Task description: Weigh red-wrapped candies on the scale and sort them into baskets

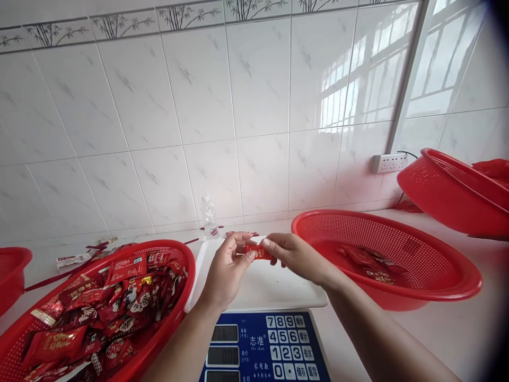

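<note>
My left hand [228, 270] and my right hand [296, 257] meet over the white pan [274, 292] of a digital scale. Between them is a small red packet [258, 251], pinched by the fingers of both. Print on the packet is too small to read. Below the pan, the blue scale panel [258, 361] shows number keys and displays. To the left, a red plastic basket [190, 265] holds a heap of red snack packets [119, 297]. On the right, another red basket [445, 289] has several red packets [369, 262] at its bottom.
More red baskets [449, 196] stand tilted at the far right, near a power strip [389, 162]. A clear plastic bottle [209, 217] stands by the tiled wall. Part of a red basket [11, 276] shows at the left edge, with a small white box [73, 260] beside it.
</note>
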Action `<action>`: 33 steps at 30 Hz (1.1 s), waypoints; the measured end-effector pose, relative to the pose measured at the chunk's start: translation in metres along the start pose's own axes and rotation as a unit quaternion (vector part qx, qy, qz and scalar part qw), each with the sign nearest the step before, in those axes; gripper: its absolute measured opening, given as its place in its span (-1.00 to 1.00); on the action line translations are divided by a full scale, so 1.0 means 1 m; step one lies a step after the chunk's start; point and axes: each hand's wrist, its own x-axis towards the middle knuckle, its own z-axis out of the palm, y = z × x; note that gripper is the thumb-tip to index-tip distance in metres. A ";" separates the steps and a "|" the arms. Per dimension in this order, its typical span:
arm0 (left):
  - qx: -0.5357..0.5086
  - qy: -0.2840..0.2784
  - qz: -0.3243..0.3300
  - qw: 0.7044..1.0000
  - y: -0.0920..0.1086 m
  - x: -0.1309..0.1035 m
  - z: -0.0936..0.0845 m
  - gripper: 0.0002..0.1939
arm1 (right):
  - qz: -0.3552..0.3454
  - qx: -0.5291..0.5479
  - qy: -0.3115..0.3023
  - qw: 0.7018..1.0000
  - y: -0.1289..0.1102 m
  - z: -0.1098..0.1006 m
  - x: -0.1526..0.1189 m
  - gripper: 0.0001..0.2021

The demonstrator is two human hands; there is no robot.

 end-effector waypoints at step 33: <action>-0.031 0.042 0.009 0.999 0.011 -0.001 0.002 -0.78 | -0.087 -0.042 0.006 0.995 -0.007 0.004 -0.009 -0.64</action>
